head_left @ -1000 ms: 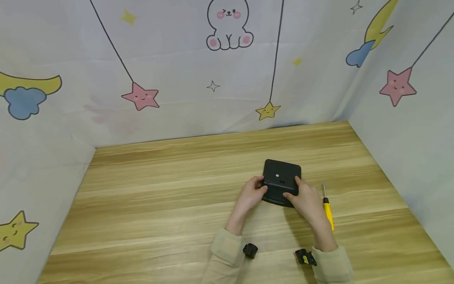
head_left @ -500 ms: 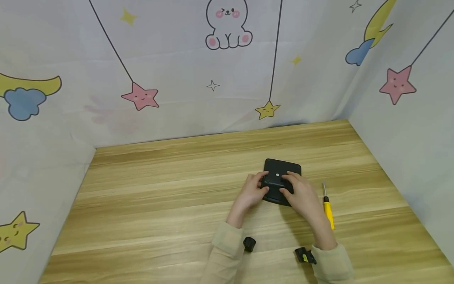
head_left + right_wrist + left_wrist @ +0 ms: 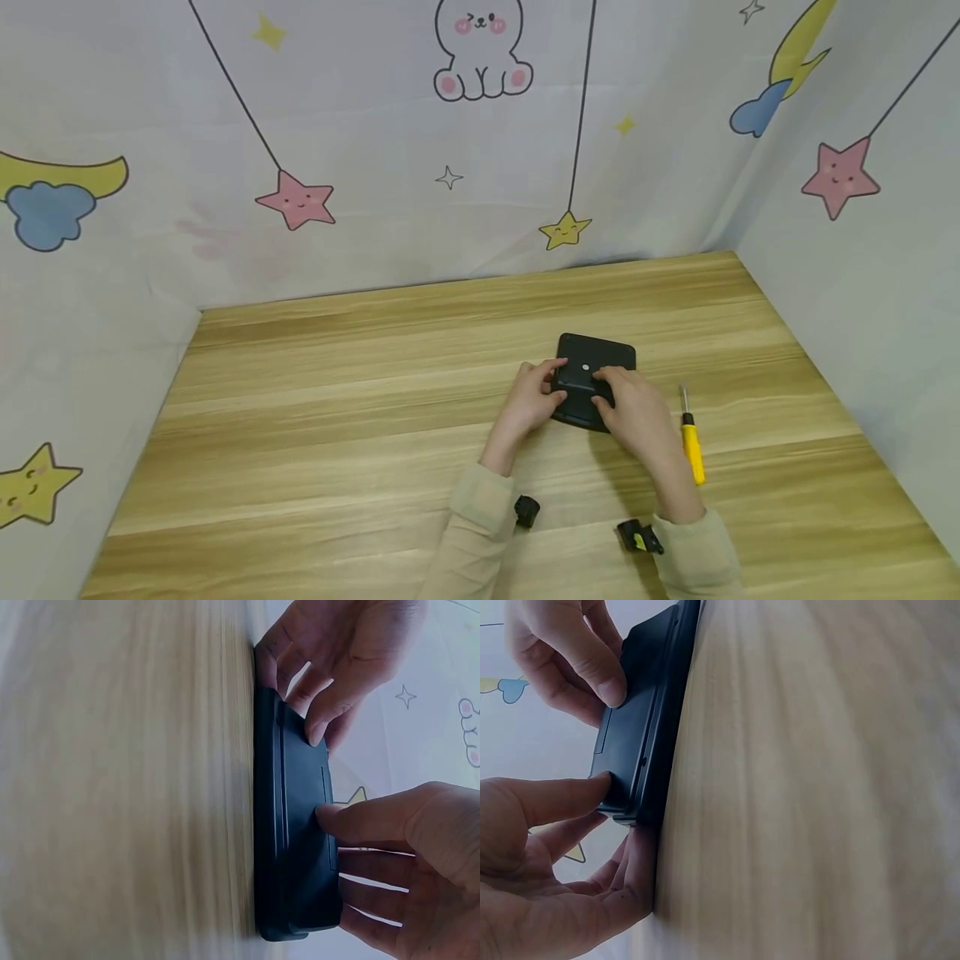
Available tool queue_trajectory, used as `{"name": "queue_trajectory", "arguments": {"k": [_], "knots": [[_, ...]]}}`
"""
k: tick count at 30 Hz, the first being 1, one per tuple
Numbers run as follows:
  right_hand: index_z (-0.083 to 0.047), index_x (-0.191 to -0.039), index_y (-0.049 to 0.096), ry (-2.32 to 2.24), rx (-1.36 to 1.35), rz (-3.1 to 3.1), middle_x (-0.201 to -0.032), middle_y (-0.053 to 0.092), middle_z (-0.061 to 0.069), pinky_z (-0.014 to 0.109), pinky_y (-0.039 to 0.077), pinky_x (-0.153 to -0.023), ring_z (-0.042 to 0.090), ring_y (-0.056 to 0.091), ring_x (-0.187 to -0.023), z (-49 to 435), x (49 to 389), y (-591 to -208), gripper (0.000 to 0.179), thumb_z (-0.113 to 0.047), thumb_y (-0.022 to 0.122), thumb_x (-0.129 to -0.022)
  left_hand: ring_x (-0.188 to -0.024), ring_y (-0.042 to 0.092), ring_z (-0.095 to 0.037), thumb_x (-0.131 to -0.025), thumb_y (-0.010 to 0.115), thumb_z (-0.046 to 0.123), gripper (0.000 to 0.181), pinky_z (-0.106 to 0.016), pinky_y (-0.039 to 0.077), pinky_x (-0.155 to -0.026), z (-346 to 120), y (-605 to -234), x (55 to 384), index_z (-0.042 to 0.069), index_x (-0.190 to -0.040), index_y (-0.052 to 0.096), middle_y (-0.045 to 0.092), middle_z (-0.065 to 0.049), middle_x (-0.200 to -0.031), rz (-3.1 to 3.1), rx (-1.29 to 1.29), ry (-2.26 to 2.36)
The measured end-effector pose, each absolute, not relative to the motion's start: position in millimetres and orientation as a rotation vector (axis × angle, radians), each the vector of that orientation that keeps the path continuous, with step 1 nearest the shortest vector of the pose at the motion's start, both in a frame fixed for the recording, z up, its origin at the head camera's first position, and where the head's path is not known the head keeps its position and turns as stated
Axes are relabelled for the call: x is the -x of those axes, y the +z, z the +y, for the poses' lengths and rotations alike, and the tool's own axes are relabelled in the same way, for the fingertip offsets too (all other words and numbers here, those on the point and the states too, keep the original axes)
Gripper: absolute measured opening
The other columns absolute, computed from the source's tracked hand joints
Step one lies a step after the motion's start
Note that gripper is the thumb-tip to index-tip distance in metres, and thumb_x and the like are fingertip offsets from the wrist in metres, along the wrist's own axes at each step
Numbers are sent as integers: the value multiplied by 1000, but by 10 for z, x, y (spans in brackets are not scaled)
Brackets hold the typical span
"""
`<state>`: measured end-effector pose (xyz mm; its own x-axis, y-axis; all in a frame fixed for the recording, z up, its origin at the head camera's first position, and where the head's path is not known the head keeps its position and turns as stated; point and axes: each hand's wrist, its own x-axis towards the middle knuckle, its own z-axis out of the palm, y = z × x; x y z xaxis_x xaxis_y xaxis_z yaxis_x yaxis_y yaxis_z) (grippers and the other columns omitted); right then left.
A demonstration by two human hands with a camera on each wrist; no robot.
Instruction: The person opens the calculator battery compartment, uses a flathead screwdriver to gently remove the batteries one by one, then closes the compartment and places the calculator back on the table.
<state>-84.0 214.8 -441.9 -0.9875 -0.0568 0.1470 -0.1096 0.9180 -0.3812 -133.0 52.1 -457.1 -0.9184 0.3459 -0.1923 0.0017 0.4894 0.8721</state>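
Note:
A black plastic device (image 3: 580,409) lies on the table, its underside up. It has a raised block with a small white round dot and a sloped face on the near side; a thin panel seam shows in the right wrist view. The left hand (image 3: 530,398) holds its left end, thumb on the sloped face (image 3: 630,739) and fingers at the side edge. With its thumb on the same face, the right hand (image 3: 637,410) grips the raised block, other fingers over the top. The device's front is hidden beneath.
To the right of the right hand lies a screwdriver (image 3: 693,450) with a yellow handle, its tip pointing away. Black wrist cameras, such as the left one (image 3: 527,511), sit beside the cuffs. A printed curtain (image 3: 390,225) borders the table (image 3: 337,433) at the back and sides.
The right hand has shifted from the device's right edge leftward onto its raised block. The left index finger has come further over the top. The device has stayed nearly in place.

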Motion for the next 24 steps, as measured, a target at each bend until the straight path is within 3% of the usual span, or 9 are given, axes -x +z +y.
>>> {"name": "queue_trajectory", "arguments": {"k": [6, 24], "knots": [[-2, -108, 66, 569, -135, -2933, -108, 69, 16, 49, 51, -82, 36, 63, -99, 2144, 838, -4423, 28, -11, 74, -82, -93, 57, -18, -90, 65, 9, 49, -22, 47, -75, 533, -4575, 1334, 19, -136, 56, 51, -15, -113, 2413, -281, 1380], [-5, -103, 67, 577, -96, -2958, -102, 69, 14, 48, 52, -74, 33, 64, -90, 2158, 876, -4402, 25, -11, 76, -81, -90, 55, -17, -90, 65, 12, 47, -25, 46, -76, 527, -4565, 1323, 21, -135, 57, 52, -14, -109, 2400, -250, 1383]]}}
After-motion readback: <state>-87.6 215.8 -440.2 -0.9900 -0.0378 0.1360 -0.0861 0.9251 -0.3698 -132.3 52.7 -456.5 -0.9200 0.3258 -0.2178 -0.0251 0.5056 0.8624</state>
